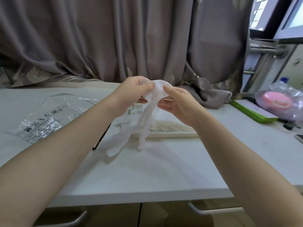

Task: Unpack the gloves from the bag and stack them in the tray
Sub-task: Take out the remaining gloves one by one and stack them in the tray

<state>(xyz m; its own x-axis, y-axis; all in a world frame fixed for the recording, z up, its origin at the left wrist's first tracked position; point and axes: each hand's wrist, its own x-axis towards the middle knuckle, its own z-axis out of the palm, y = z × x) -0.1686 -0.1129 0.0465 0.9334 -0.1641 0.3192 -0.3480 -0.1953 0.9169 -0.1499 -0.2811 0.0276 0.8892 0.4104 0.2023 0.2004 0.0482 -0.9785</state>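
**Glove held above the tray, fingers hanging down**

Grey curtains back a white table (147,169). Toward its left edge lies the opened clear bag (47,115), flat and crumpled. Mid-table, the left hand (131,94) pinches the bunched cuff of a white glove (146,115), and the right hand (177,104) grips the same cuff from the other side. The glove's long axis runs downward, its fingers dangling toward the near edge. Directly under and behind both hands sits the tray (172,134), gloves already in it; laying this one flat looks like a short drop away from the person, with the right hand nearer the stack.
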